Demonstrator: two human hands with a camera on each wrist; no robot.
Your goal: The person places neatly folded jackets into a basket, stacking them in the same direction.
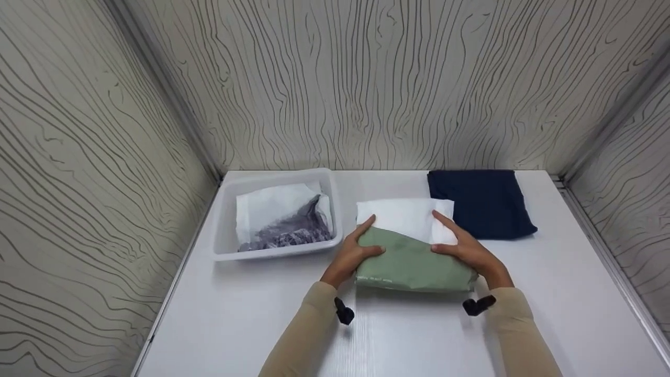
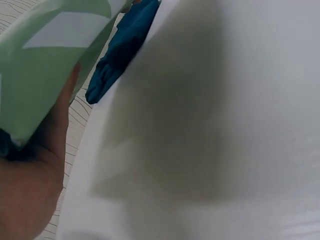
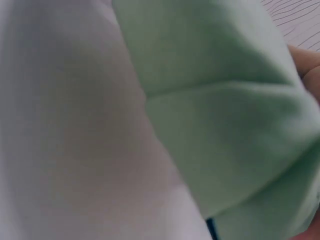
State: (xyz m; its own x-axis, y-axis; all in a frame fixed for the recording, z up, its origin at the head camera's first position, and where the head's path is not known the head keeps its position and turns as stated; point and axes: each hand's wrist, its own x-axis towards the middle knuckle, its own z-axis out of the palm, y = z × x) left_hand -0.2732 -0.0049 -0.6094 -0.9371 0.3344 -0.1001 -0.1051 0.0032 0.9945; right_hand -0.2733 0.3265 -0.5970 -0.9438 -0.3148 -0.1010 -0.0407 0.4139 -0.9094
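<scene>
Between my two hands is a soft green and white plastic packet [image 1: 413, 262], like a mailing bag. My left hand [image 1: 353, 256] grips its left side, thumb on the top face. On the opposite side my right hand [image 1: 471, 256] holds it the same way. The packet is raised off the table; its shadow lies below in the left wrist view. Its green face with a white band [image 2: 67, 30] shows there, while creased green plastic [image 3: 225, 125] fills much of the right wrist view. The fingers beneath the packet are mostly hidden.
A white plastic bin [image 1: 277, 255] stands at the back left, holding a white and purple-grey packet [image 1: 282, 217]. Folded navy cloth [image 1: 487, 204] lies at the back right, partly behind the held packet. Patterned walls [image 1: 335, 84] enclose the white table [image 1: 403, 335].
</scene>
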